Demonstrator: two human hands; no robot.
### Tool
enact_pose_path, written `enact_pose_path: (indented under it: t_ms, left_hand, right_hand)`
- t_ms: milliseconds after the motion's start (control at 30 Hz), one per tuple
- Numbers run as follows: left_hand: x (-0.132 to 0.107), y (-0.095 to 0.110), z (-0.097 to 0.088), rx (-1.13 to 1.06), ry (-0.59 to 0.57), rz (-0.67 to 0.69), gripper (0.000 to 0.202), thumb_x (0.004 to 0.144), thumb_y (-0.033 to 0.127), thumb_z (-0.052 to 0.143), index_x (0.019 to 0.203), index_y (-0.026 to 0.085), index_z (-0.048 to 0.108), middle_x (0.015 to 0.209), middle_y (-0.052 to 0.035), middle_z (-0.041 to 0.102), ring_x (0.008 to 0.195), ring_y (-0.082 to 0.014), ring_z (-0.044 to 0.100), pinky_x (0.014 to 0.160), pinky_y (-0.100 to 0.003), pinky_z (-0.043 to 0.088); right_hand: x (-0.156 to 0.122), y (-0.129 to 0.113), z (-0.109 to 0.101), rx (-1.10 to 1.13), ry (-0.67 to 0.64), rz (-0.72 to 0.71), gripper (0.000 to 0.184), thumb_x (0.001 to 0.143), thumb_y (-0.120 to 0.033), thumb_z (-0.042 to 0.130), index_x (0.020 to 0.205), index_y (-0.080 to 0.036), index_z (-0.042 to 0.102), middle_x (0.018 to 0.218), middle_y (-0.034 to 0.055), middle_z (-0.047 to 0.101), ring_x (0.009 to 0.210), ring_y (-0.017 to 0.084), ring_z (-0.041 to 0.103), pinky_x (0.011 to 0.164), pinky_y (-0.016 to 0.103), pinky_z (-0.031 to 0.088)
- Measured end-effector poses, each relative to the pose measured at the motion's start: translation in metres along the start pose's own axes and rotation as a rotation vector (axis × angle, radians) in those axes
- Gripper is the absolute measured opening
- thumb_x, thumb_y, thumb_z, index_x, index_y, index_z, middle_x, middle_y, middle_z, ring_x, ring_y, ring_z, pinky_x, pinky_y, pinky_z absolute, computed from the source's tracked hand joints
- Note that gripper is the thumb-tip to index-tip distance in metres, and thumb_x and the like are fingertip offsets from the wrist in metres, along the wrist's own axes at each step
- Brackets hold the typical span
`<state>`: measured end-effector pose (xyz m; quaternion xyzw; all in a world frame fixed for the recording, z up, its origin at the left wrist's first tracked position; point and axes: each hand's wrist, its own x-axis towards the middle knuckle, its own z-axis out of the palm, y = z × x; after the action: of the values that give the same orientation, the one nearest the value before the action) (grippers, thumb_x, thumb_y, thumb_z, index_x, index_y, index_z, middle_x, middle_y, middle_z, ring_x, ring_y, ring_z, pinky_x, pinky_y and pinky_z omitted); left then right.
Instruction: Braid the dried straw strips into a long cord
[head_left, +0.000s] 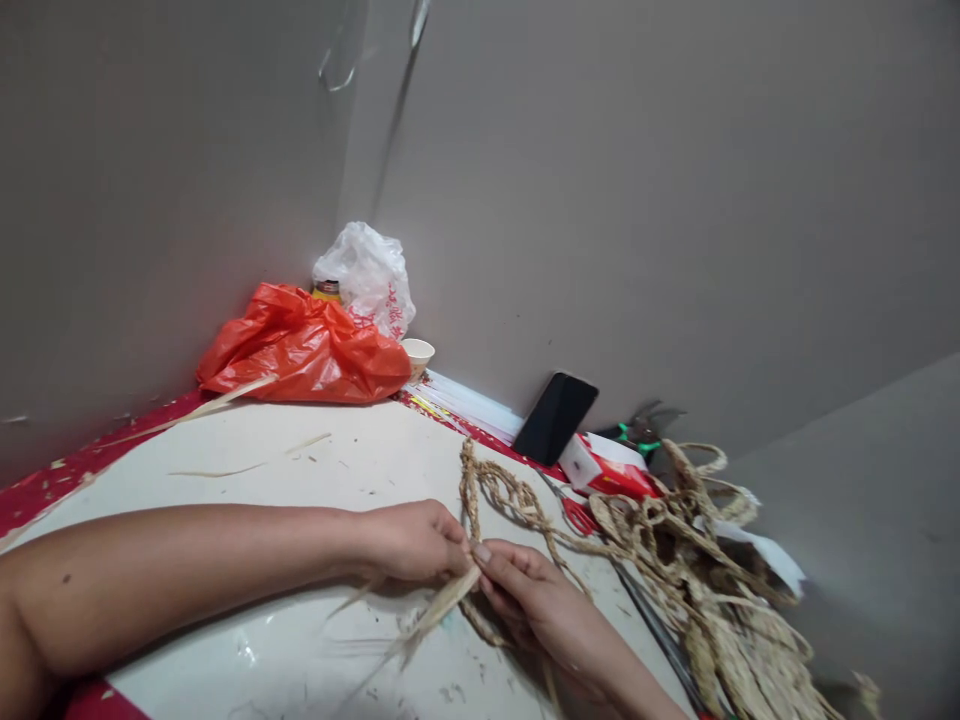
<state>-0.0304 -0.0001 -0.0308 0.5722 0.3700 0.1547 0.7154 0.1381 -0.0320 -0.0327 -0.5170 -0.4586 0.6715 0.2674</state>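
Note:
My left hand (420,541) and my right hand (525,592) meet over the table, fingertips almost touching. Both are pinched around the working end of a braided straw rope (470,490). Loose pale straw strands (442,608) fan out below the fingers toward the lower left, some of them smeared by motion. From the pinch the finished braid runs upward, bends over and trails right in loops. It joins a large tangled heap of straw rope (675,540) at the right. Part of the braid is hidden behind my right hand.
A red plastic bag (307,350), a white plastic bag (367,275) and a paper cup (418,357) stand at the back. A phone (555,418) leans on the wall. Near it are a red box (611,467), red-handled scissors (579,517) and green-handled pliers (641,435).

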Motion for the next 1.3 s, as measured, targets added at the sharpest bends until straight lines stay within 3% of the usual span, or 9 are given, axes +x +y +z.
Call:
enact_pose_path:
  t_ms: [167,400,467,667,767,867,1000,1133,1300]
  left_hand:
    - [-0.004,0.013,-0.026,0.166,-0.031,0.032,0.012,0.065,0.025,0.055,0.066,0.015,0.061,0.044,0.0066,0.038,0.04,-0.0063,0.026,0.042,-0.022,0.017]
    - [-0.008,0.025,-0.053,0.459,0.007,0.015,0.013,0.066,0.022,0.05,0.069,0.016,0.061,0.051,0.0036,0.049,0.043,-0.0091,0.039,0.044,-0.021,0.027]
    - [-0.014,0.035,-0.06,0.579,0.073,-0.001,0.015,0.066,0.021,0.047,0.07,0.017,0.06,0.054,0.0014,0.054,0.046,-0.0112,0.045,0.047,-0.022,0.03]
    - [-0.047,0.073,-0.101,1.143,0.498,0.028,0.009,0.065,0.019,0.05,0.064,0.017,0.059,0.061,-0.0017,0.057,0.053,-0.0122,0.045,0.052,-0.023,0.028]
    - [-0.066,0.072,-0.121,1.272,0.601,-0.101,0.007,0.062,0.024,0.056,0.061,0.018,0.057,0.061,-0.0028,0.056,0.053,-0.0132,0.043,0.052,-0.025,0.027]
    - [-0.077,0.053,-0.131,1.271,0.625,-0.227,0.012,0.057,0.029,0.062,0.059,0.018,0.057,0.061,-0.0038,0.056,0.055,-0.0148,0.045,0.054,-0.025,0.028]
    - [-0.077,0.027,-0.136,1.175,0.569,-0.175,0.009,0.059,0.028,0.06,0.059,0.019,0.057,0.063,-0.0029,0.058,0.056,-0.0144,0.046,0.055,-0.025,0.028]
    - [-0.07,0.023,-0.134,1.086,0.615,-0.026,0.006,0.061,0.02,0.053,0.055,0.018,0.055,0.061,-0.0009,0.056,0.056,-0.0123,0.043,0.054,-0.024,0.026]
    - [-0.059,0.033,-0.082,0.706,0.403,0.147,0.007,0.065,0.022,0.048,0.07,0.018,0.051,0.061,0.0029,0.052,0.054,-0.0107,0.043,0.051,-0.021,0.028]
  right_hand:
    - [-0.001,-0.001,0.0,0.103,-0.044,-0.002,0.038,0.075,-0.047,0.063,0.06,-0.017,0.045,0.04,-0.0105,0.03,0.034,0.003,0.014,0.033,0.019,0.009]
    - [0.004,0.007,0.002,0.151,-0.044,0.002,0.038,0.079,-0.043,0.06,0.057,-0.018,0.04,0.038,-0.0104,0.031,0.032,0.003,0.013,0.032,0.018,0.009]
    - [0.005,0.008,0.002,0.158,-0.043,0.001,0.039,0.078,-0.044,0.06,0.057,-0.019,0.039,0.038,-0.0104,0.031,0.032,0.002,0.013,0.032,0.018,0.008]
    - [0.008,0.013,-0.003,0.179,-0.095,0.001,0.04,0.078,-0.046,0.06,0.058,-0.019,0.039,0.039,-0.0109,0.029,0.033,0.002,0.011,0.032,0.018,0.008]
    - [0.01,0.016,-0.005,0.169,-0.11,0.008,0.04,0.077,-0.048,0.06,0.059,-0.019,0.04,0.039,-0.0109,0.029,0.033,0.002,0.011,0.032,0.018,0.008]
    - [0.01,0.014,-0.004,0.166,-0.121,0.014,0.04,0.077,-0.048,0.06,0.058,-0.019,0.039,0.039,-0.0109,0.029,0.033,0.002,0.011,0.032,0.017,0.009]
    - [0.007,0.009,-0.001,0.138,-0.106,0.015,0.043,0.076,-0.049,0.061,0.056,-0.019,0.038,0.039,-0.0106,0.03,0.033,0.002,0.012,0.032,0.017,0.009]
    - [0.006,0.007,0.0,0.133,-0.113,0.012,0.042,0.076,-0.049,0.06,0.056,-0.019,0.038,0.039,-0.0107,0.03,0.034,0.002,0.012,0.031,0.017,0.008]
    - [0.007,0.006,-0.003,0.139,-0.125,0.007,0.04,0.078,-0.045,0.06,0.057,-0.018,0.04,0.039,-0.0109,0.03,0.033,0.002,0.012,0.031,0.018,0.009]
